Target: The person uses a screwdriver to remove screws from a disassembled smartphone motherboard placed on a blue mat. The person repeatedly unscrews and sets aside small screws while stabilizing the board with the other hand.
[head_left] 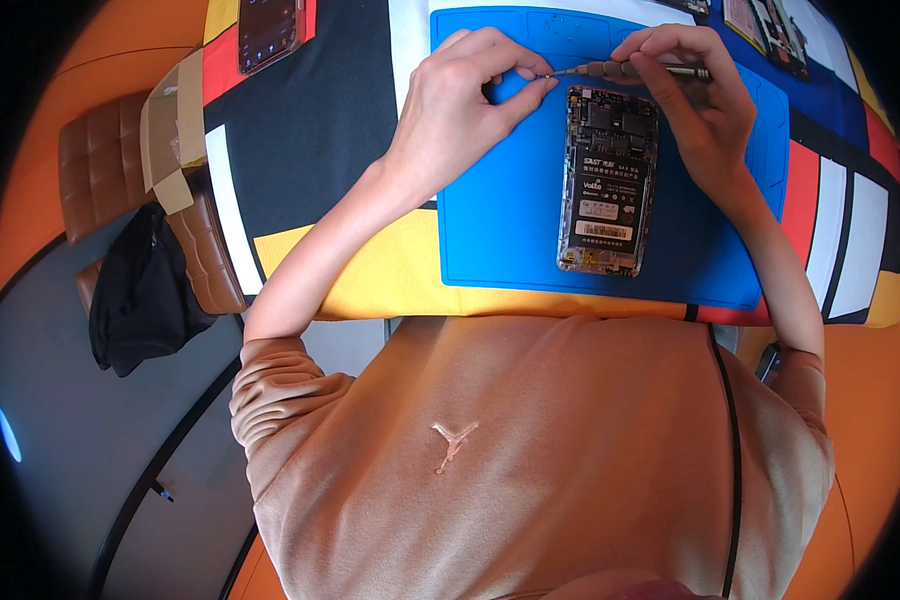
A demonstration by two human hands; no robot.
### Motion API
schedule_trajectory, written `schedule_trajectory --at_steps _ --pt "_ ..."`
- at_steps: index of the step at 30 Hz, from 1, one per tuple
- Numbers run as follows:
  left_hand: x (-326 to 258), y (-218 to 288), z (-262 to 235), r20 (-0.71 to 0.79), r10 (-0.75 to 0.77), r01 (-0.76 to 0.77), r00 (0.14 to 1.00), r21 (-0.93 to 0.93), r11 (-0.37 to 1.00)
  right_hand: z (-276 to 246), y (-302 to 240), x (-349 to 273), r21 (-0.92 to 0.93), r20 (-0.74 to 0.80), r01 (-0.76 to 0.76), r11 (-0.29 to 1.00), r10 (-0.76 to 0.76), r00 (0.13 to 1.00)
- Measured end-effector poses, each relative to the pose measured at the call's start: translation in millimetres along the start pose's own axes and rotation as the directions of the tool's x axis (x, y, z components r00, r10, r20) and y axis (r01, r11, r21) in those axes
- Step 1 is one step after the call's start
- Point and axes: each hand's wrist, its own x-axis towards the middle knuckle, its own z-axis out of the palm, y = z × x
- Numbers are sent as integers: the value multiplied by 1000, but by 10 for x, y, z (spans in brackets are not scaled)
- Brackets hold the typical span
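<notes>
My right hand (698,88) is closed around a thin metal screwdriver (610,69), held nearly level with its tip pointing left. The tip meets the pinched thumb and forefinger of my left hand (475,92). Something tiny sits between those fingertips, too small to make out. Just below and to the right, an opened phone (608,185) lies on a blue work mat (500,220). Its back is off, showing the circuit board at the top and a black battery with white labels. Neither hand touches the phone.
Small screws (562,25) lie at the mat's far edge. Another phone (270,32) with its screen lit is at the far left of the patterned tablecloth (315,130). Opened device parts (765,35) are at the far right. A cardboard box (173,130) stands beside the table over a brown chair.
</notes>
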Motion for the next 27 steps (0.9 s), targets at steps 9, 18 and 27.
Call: schedule_trajectory --at_steps 9,18,27 --pt "0 -5 3 -1 2 -2 1000 1 1000 -12 3 -1 -23 7 10 1000 -10 1000" --pt "8 -13 -2 -7 35 -36 999 -31 999 37 -43 9 21 -6 -22 1000 22 1000" --pt "-9 -43 6 -20 69 -71 997 -67 995 151 -122 -30 57 -25 -50 997 52 998"
